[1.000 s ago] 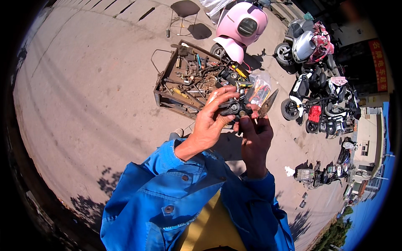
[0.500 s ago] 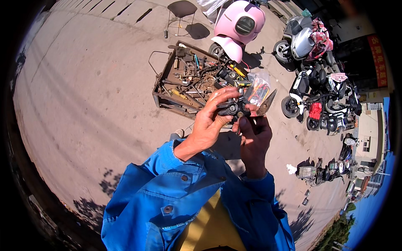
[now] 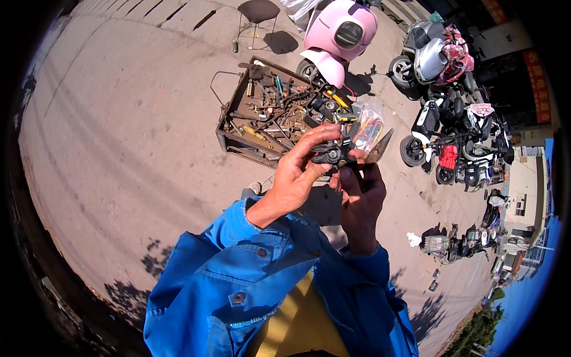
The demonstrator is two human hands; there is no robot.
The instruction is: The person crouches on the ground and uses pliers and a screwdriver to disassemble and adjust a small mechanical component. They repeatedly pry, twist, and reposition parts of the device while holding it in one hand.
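Left hand (image 3: 297,172) grasping a small black part (image 3: 330,156) from the left, right hand (image 3: 361,199) pinching it from below, part held up near the chest, perhaps a switch, tool tray (image 3: 267,113) on the ground beyond, pink scooter (image 3: 339,30) farther off, parked scooters (image 3: 452,119) to the right

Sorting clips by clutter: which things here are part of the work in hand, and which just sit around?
In hand: small black part, held by left hand and right hand.

Lying about: open toolbox, pink scooter, parked scooters, stool.
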